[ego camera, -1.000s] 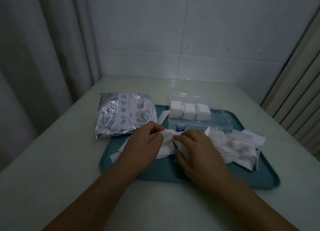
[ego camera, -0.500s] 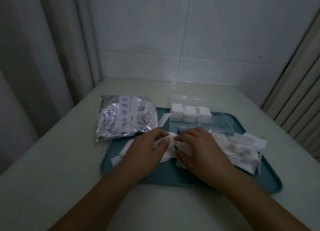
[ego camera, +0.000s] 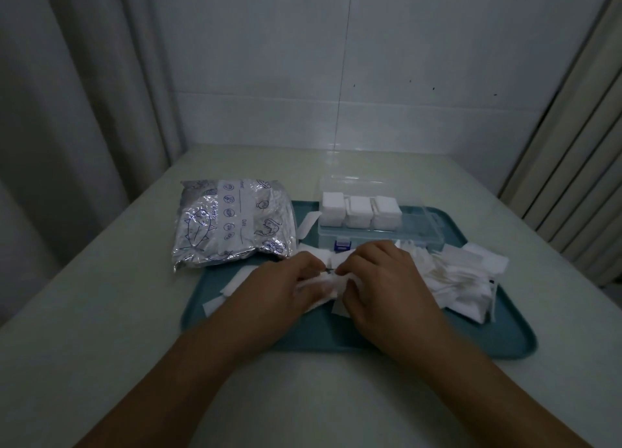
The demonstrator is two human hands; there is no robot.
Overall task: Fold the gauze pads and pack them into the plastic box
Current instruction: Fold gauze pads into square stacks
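My left hand (ego camera: 279,288) and my right hand (ego camera: 383,279) meet over the middle of a teal tray (ego camera: 336,333). Together they pinch a white gauze pad (ego camera: 319,284) between their fingertips; much of the pad is hidden under the fingers. Behind them stands the clear plastic box (ego camera: 417,235) with its lid open, and three stacks of folded gauze (ego camera: 360,210) fill its left part. A heap of loose gauze pads (ego camera: 461,279) lies on the tray to the right of my right hand.
A silver foil bag (ego camera: 232,225) with blue printing lies at the tray's back left, partly on the pale table (ego camera: 101,313). White paper strips (ego camera: 232,284) lie near my left hand. A curtain hangs at the left, and a tiled wall closes the back.
Both hands stayed over the tray's middle. Their fingertips have drawn closer together and the gauze between them looks more bunched up.
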